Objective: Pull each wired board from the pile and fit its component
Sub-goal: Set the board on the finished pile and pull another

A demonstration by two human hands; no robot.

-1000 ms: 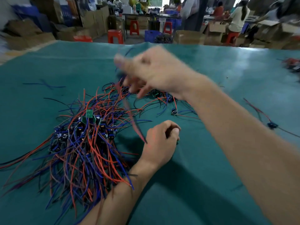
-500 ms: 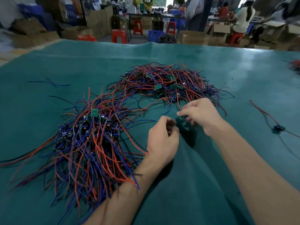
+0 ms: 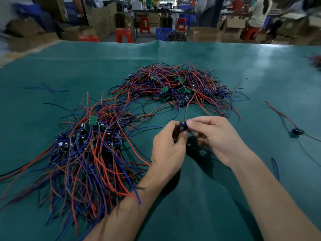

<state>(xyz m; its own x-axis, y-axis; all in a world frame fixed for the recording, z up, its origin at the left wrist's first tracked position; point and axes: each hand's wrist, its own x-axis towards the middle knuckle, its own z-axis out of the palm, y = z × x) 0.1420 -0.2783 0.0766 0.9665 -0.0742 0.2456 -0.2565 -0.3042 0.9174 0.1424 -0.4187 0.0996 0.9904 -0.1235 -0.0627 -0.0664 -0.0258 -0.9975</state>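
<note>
Both hands meet over the green table cloth (image 3: 199,197). My left hand (image 3: 169,145) and my right hand (image 3: 215,136) pinch one small wired board (image 3: 183,126) between their fingertips. Its red wire (image 3: 186,108) runs up into the far pile of wired boards (image 3: 175,86). A second, larger pile of red and blue wired boards (image 3: 86,148) lies to the left of my left forearm. My fingers cover most of the board, so any separate component is hidden.
A single wired board (image 3: 297,131) with red wires lies apart at the right. A loose blue wire (image 3: 50,89) lies at the far left, another blue wire (image 3: 276,169) near my right forearm. Beyond the table edge stand cartons, red stools (image 3: 124,34) and seated people.
My right hand came down from a raised, blurred swing, reached the near edge of the far pile, and now holds a board there. My left hand rose to meet it.
</note>
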